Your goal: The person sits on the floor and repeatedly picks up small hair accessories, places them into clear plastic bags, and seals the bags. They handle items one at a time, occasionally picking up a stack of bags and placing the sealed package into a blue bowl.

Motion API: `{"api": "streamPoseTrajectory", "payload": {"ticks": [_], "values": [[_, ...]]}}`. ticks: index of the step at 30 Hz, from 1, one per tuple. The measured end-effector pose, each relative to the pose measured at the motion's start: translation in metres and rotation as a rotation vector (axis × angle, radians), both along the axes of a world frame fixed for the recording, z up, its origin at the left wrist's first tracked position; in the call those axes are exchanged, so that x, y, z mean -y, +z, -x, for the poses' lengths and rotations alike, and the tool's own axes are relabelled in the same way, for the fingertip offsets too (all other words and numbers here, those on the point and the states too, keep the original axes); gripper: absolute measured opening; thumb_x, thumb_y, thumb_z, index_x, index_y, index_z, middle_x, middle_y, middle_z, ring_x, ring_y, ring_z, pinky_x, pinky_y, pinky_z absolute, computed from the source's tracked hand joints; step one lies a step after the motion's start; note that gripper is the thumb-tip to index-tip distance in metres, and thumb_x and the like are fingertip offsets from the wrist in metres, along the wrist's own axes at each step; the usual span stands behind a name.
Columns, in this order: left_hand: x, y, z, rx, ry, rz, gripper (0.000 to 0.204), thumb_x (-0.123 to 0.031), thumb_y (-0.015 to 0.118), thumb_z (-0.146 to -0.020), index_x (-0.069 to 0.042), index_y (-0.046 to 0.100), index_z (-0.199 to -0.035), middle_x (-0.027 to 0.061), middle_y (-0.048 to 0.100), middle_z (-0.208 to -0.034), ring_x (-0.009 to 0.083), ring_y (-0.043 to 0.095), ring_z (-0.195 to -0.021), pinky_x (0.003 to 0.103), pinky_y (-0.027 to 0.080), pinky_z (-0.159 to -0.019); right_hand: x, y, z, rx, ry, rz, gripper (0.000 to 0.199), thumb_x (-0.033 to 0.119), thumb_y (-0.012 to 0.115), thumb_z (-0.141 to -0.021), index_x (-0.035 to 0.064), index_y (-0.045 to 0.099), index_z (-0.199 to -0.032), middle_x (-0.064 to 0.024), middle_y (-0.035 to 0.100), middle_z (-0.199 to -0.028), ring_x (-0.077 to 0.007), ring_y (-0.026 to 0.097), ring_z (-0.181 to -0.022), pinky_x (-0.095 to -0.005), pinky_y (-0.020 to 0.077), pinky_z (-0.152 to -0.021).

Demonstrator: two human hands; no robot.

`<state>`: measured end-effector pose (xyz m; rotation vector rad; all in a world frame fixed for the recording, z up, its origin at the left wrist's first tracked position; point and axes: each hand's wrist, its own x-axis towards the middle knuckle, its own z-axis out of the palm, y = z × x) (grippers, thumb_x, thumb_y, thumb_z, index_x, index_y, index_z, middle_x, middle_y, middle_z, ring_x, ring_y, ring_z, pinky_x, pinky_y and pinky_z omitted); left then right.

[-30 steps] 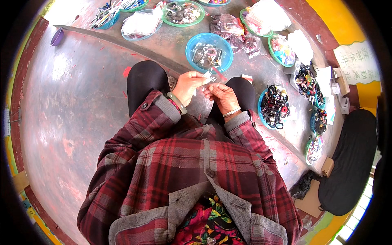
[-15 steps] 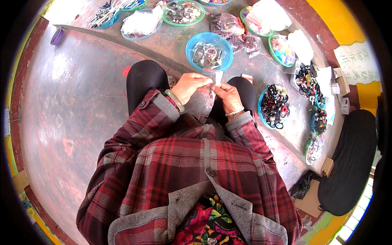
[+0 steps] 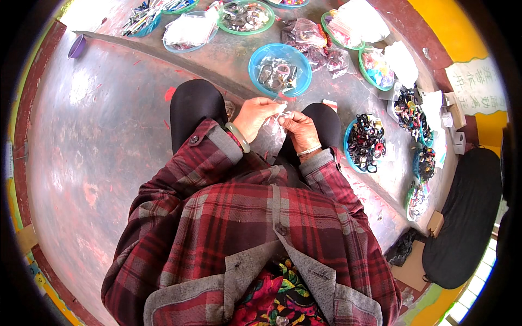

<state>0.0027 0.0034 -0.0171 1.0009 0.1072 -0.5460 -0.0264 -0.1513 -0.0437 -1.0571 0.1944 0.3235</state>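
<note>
The left hand [image 3: 254, 115] and right hand [image 3: 300, 129] meet above the knees, fingers of both pinched shut on a small clear plastic bag [image 3: 273, 126] stretched between them, evidently to keep its mouth workable. Just beyond, within easy reach, sits a blue bowl [image 3: 255, 61] of dark hair ties. To the right, a second blue bowl [image 3: 348, 148] holds more. Farther off, green-rimmed bowls [image 3: 219, 16] and filled bags [image 3: 187, 31] line the floor.

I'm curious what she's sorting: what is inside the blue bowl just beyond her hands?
The blue bowl holds a loose heap of small dark and pale ring-shaped pieces, possibly hair ties or clips. They are too small to name surely, and whatever lies beneath the top layer is covered.
</note>
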Motion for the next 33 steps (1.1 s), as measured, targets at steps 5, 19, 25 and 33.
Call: {"api": "streamPoseTrajectory", "payload": {"ticks": [5, 19, 25, 33], "values": [[0.002, 0.009, 0.002, 0.002, -0.016, 0.034, 0.018, -0.015, 0.059, -0.083, 0.001, 0.061, -0.091, 0.0009, 0.059, -0.075, 0.0056, 0.051, -0.066, 0.018, 0.038, -0.058, 0.005, -0.006, 0.0, 0.043, 0.01, -0.006, 0.006, 0.007, 0.068, -0.074, 0.0067, 0.062, -0.075, 0.0008, 0.061, -0.07, -0.0076, 0.053, -0.06, -0.0207, 0.042, -0.057], [-0.004, -0.007, -0.001, -0.023, -0.191, -0.041, 0.014, -0.018, 0.059, -0.084, -0.005, 0.06, -0.089, -0.0002, 0.059, -0.081, 0.0056, 0.05, -0.07, 0.02, 0.039, -0.063, 0.009, -0.012, -0.002, 0.106, -0.111, -0.111, 0.012, -0.002, 0.067, -0.072, 0.0074, 0.059, -0.075, -0.0015, 0.062, -0.072, -0.0098, 0.057, -0.065, -0.0215, 0.0431, -0.058], [-0.004, -0.007, -0.001, -0.046, -0.142, -0.042, 0.011, -0.016, 0.06, -0.083, -0.005, 0.06, -0.086, 0.0001, 0.06, -0.081, 0.0065, 0.052, -0.071, 0.02, 0.041, -0.066, 0.009, -0.011, -0.002, 0.09, -0.093, -0.086, 0.012, -0.001, 0.067, -0.072, 0.0073, 0.06, -0.076, -0.0011, 0.063, -0.074, -0.0088, 0.056, -0.066, -0.0209, 0.0419, -0.059], [-0.004, -0.004, -0.001, -0.001, -0.106, -0.041, 0.012, -0.015, 0.06, -0.082, -0.003, 0.06, -0.085, 0.0019, 0.06, -0.079, 0.008, 0.054, -0.071, 0.02, 0.042, -0.066, 0.005, -0.005, -0.002, 0.072, -0.112, -0.06, 0.012, 0.003, 0.069, -0.072, 0.0071, 0.063, -0.08, 0.0002, 0.063, -0.075, -0.0073, 0.054, -0.065, -0.0207, 0.041, -0.057]]}}
